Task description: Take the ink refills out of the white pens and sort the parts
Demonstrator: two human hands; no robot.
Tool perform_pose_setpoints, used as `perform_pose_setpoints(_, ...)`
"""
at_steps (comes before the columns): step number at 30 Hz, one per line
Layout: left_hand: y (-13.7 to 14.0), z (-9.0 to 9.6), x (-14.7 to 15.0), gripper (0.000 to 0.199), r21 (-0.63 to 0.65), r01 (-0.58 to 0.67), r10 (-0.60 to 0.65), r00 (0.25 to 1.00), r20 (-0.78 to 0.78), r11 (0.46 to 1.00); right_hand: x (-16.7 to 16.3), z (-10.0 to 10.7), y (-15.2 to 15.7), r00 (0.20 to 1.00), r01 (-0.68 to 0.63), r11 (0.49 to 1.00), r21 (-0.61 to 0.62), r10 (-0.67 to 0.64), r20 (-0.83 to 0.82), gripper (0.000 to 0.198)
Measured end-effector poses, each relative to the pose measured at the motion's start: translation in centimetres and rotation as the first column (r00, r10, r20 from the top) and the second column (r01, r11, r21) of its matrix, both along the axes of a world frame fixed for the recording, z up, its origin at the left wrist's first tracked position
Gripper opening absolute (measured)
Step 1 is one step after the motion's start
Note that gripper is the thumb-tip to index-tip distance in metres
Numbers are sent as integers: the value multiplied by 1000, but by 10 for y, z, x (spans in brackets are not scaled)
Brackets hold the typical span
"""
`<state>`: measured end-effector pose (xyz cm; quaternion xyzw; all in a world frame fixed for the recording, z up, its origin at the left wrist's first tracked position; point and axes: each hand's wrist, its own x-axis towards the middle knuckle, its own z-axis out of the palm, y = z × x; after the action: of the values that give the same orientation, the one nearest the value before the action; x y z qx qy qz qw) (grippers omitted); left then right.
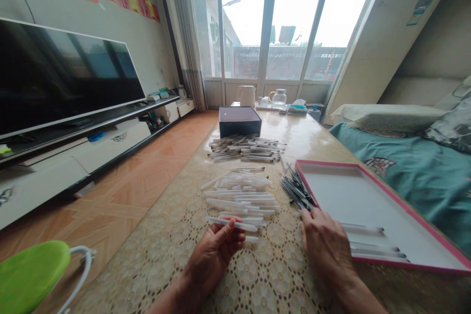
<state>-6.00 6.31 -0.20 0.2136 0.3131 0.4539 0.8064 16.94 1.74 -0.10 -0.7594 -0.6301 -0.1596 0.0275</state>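
My left hand [217, 248] holds a translucent white pen barrel [245, 226] pinched between thumb and fingers, just above the table. Under and beyond it lie several more white pen barrels [239, 191] in a loose pile. My right hand [326, 240], back upward with fingers curled, is at the near end of a bundle of thin dark pen refills [296, 189]. Its fingertips are partly hidden, so anything between them does not show. Beside it is a shallow white tray [342, 184] with a pink rim, where several pens with dark tips [379, 250] lie near the front edge.
Farther back, a heap of dark-tipped pens [245, 149] lies before a dark box [240, 122]. A kettle [246, 94], a glass jug [279, 97] and a tissue pack [297, 107] stand at the table's far end. A green stool [35, 274] is at the left.
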Motion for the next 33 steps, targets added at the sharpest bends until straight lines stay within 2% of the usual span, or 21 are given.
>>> perform_pose_setpoints(5, -1, -1, 0, 8, 10, 6, -5, 999, -33, 1000, 1, -1, 0, 991, -27, 999, -21, 24, -134, 15)
perform_pose_setpoints(7, -1, -1, 0, 9, 21, 10, -9, 999, -47, 1000, 1, -2, 1, 953, -81, 996, 38, 88, -289, 15)
perform_pose_setpoints(8, -1, -1, 1, 10, 29, 14, -12, 998, -55, 999, -1, -1, 1, 907, -126, 989, 81, 147, -395, 15)
perform_pose_setpoints(10, -2, -2, 2, 12, 50, 27, -23, 997, -76, 998, -8, 1, 1, 737, -214, 959, 187, 284, -614, 15)
perform_pose_setpoints(12, -2, -2, 2, 13, 71, 39, -32, 995, -98, 997, -20, 7, -1, 499, -261, 931, 255, 356, -790, 15)
perform_pose_setpoints(15, -2, -3, 3, 13, 90, 45, -35, 993, -109, 995, -40, 18, -5, 161, -271, 932, 240, 289, -944, 17)
perform_pose_setpoints(17, -2, -3, 3, 11, 94, 37, -27, 995, -101, 995, -50, 25, -6, 42, -267, 939, 218, 237, -971, 17)
perform_pose_setpoints(23, -2, -2, 3, 11, 80, -2, 11, 994, -109, 997, -54, 34, 5, 44, -187, 950, 250, 262, -964, 14)
perform_pose_setpoints(29, -1, -2, 3, 11, 65, -37, 46, 990, -131, 997, -57, 19, 8, 21, -190, 931, 311, 320, -947, 10)
perform_pose_setpoints(31, -1, -2, 2, 12, 69, -36, 45, 991, -128, 997, -58, 12, 5, 81, -174, 917, 360, 378, -922, 11)
perform_pose_setpoints(33, -1, -2, 2, 13, 72, -33, 42, 991, -129, 997, -58, 8, 1, 189, -182, 895, 408, 439, -879, 12)
